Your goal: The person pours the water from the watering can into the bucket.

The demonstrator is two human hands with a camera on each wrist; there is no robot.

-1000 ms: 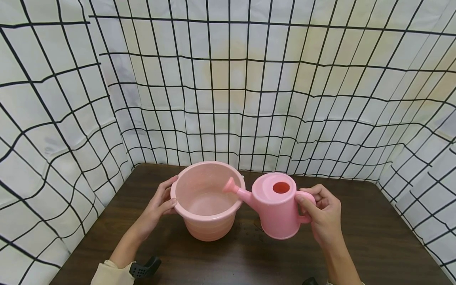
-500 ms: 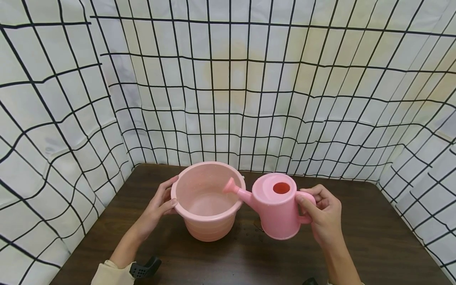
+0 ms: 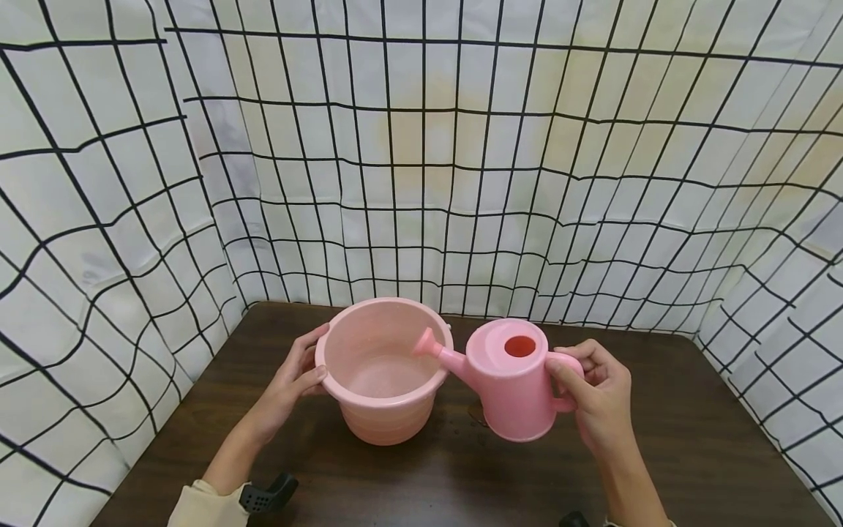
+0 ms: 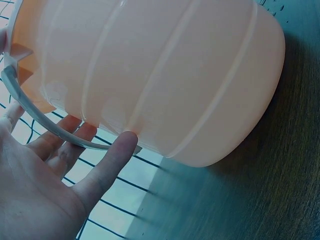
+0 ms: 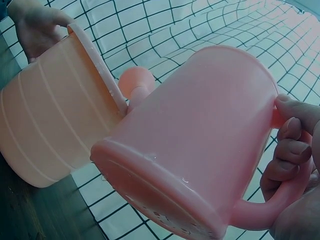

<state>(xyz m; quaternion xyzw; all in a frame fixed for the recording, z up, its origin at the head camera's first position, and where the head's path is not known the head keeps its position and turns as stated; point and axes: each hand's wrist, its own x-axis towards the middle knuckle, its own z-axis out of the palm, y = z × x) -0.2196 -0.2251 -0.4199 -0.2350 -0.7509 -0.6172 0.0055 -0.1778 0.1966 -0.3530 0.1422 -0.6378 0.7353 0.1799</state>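
A light pink bucket [image 3: 388, 424] stands on the dark wooden table. My left hand [image 3: 290, 380] holds its left side, thumb at the rim and fingers spread along the outer wall. In the left wrist view, the bucket's pale carrying handle [image 4: 55, 127] hangs across those fingers. My right hand [image 3: 596, 395] grips the handle of a pink watering can [image 3: 516, 399], which is raised off the table with its wet underside visible in the right wrist view. The can's sprinkler head [image 3: 428, 342] reaches over the bucket's right rim. No water stream is visible, and I cannot tell how much either holds.
The table [image 3: 698, 439] shows a small wet patch [image 3: 477, 414] with drops below the can. White sheeting with a black grid [image 3: 487, 168] encloses the back and both sides. A dark wrist device [image 3: 266, 496] sits at my left sleeve.
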